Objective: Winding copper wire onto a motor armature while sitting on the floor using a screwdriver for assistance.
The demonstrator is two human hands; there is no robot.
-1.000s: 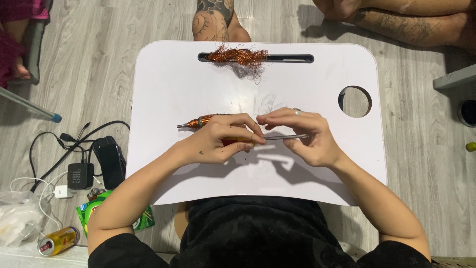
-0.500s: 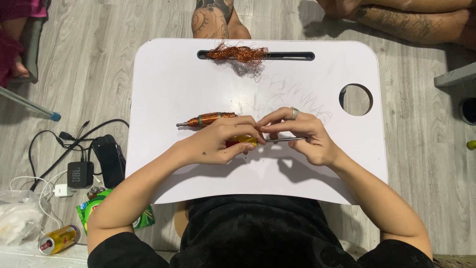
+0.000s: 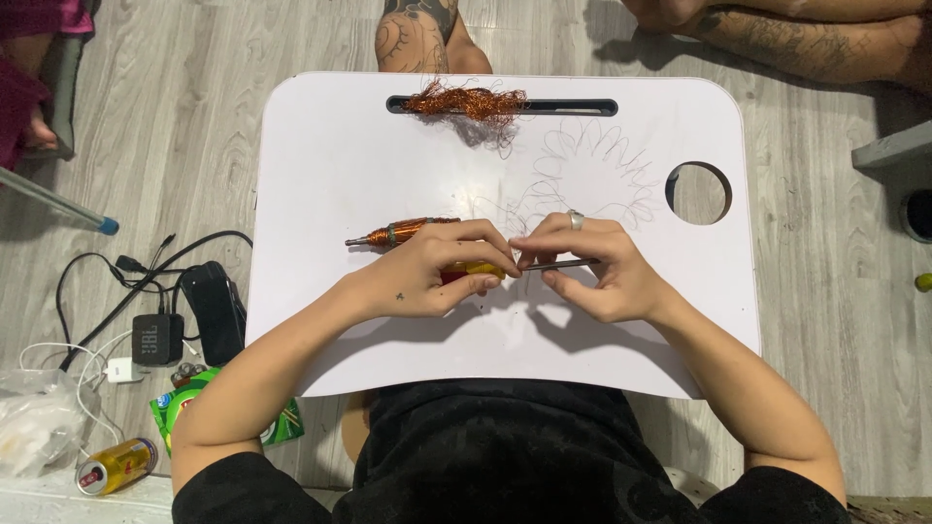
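Over the middle of a white lap tray (image 3: 340, 175), my left hand (image 3: 427, 277) grips the yellow and red handle of a screwdriver (image 3: 471, 271). My right hand (image 3: 592, 267), with a ring on one finger, pinches the screwdriver's thin metal shaft (image 3: 568, 263) where a fine wire meets it. Loose loops of that fine wire (image 3: 592, 160) lie spread over the tray behind my hands. A rod wound with copper wire (image 3: 403, 233) lies just left of my left hand. A tangle of copper wire (image 3: 466, 100) rests on the tray's slot at the far edge.
The tray has a round hole (image 3: 698, 193) at the right. On the floor at left lie black cables and a charger (image 3: 155, 335), a green packet (image 3: 180, 408), a yellow can (image 3: 116, 466) and a plastic bag (image 3: 34, 432). Other people's legs (image 3: 417, 34) are beyond the tray.
The wire loops behind my hands have spread wider over the tray. The screwdriver handle now shows between my left fingers. Both hands stay at the same spot.
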